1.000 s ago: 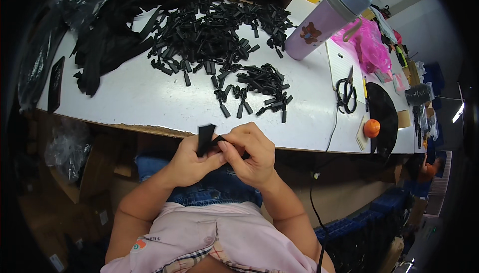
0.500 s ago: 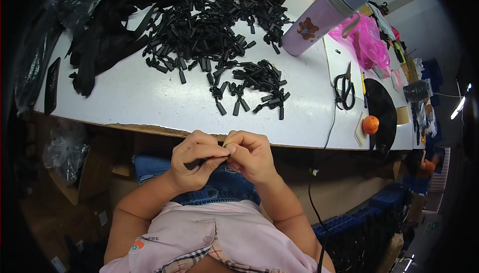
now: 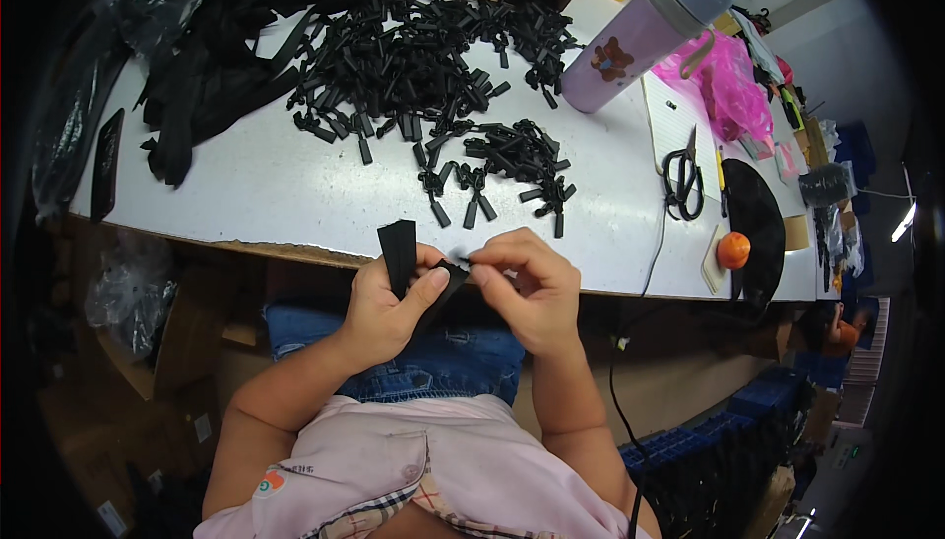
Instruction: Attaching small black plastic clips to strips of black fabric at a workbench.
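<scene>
Just off the table's front edge, my left hand [image 3: 386, 311] is closed on a black fabric strip [image 3: 399, 252] that looks like zipper tape. One end stands up above my fingers, and another part is folded under my thumb. Close on its right, my right hand [image 3: 532, 288] pinches thumb and forefinger together beside the strip's end. A small dark piece shows at those fingertips, too blurred to name. On the table ahead lies a small cluster of black zipper pulls [image 3: 517, 152], with a larger pile of the same pulls [image 3: 394, 57] behind it.
A lilac bottle [image 3: 630, 47] stands at the back right, near a pink plastic bag [image 3: 728, 86]. Black scissors [image 3: 682, 185] and an orange fruit [image 3: 733, 250] lie at the right. Black strips [image 3: 187, 96] and a phone [image 3: 106, 165] are at the left. A cable [image 3: 622, 401] hangs beside my right arm.
My hands, pressed together before, have moved slightly apart, the right one to the right and up. The black strip, mostly hidden earlier, now stands up from my left hand. A few pulls have left the cluster's front.
</scene>
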